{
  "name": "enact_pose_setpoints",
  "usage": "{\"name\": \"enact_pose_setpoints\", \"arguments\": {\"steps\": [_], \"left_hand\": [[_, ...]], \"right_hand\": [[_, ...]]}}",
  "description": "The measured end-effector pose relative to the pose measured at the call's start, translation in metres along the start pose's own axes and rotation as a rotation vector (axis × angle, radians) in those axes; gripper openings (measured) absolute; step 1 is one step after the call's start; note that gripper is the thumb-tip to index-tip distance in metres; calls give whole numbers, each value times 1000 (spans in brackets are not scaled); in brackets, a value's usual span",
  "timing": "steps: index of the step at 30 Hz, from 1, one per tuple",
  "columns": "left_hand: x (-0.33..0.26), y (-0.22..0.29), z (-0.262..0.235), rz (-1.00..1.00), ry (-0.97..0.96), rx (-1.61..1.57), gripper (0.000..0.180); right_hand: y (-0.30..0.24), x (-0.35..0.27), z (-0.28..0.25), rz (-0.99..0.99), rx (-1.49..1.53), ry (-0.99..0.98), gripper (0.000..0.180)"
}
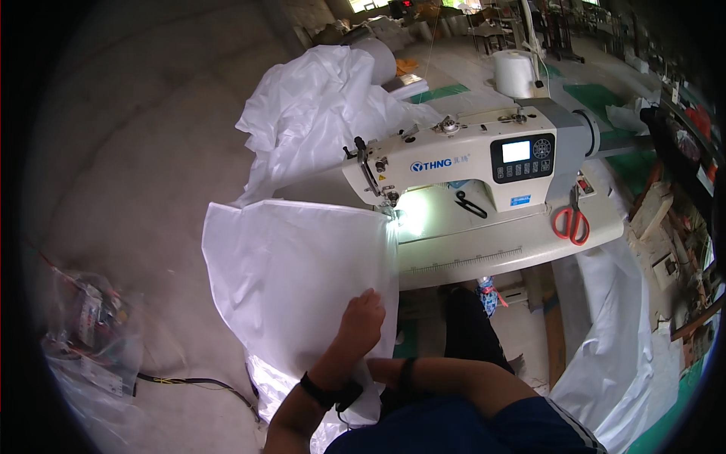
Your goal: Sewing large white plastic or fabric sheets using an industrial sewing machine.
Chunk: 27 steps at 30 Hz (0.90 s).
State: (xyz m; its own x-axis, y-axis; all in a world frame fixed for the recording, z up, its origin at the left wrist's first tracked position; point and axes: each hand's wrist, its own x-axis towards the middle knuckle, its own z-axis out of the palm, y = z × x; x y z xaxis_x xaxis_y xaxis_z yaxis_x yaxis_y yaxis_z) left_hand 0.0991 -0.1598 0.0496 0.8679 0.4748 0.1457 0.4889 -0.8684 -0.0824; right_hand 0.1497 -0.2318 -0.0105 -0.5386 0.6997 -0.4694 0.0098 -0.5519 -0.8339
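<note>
Fingers of left hand (pixel 361 321) press white fabric (pixel 295 272); right hand hidden.

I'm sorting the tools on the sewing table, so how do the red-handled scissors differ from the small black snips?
The red-handled scissors are larger, with bright red loop handles, lying right of the machine's base. The black snips are smaller, all dark, lying under the machine's arm. Both rest flat on the table, untouched.

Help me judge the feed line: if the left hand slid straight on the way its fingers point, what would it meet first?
Probably only more white fabric, which the left hand already rests on; farther along that line stands the sewing machine.
</note>
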Motion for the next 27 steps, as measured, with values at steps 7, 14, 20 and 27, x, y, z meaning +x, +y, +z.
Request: {"name": "enact_pose_setpoints", "arguments": {"steps": [7,14,20,27], "left_hand": [[-12,5,36,-3,187,-136,11],[-9,10,51,-91,129,-255,5],[-32,6,49,17,-130,-144,12],[-35,18,17,-316,-12,-428,22]], "right_hand": [[51,-38,-41,-214,-414,569,28],[91,54,-85,-514,-132,322,38],[86,35,-39,-612,-274,200,35],[37,-20,-39,-596,-514,-66,29]]}}
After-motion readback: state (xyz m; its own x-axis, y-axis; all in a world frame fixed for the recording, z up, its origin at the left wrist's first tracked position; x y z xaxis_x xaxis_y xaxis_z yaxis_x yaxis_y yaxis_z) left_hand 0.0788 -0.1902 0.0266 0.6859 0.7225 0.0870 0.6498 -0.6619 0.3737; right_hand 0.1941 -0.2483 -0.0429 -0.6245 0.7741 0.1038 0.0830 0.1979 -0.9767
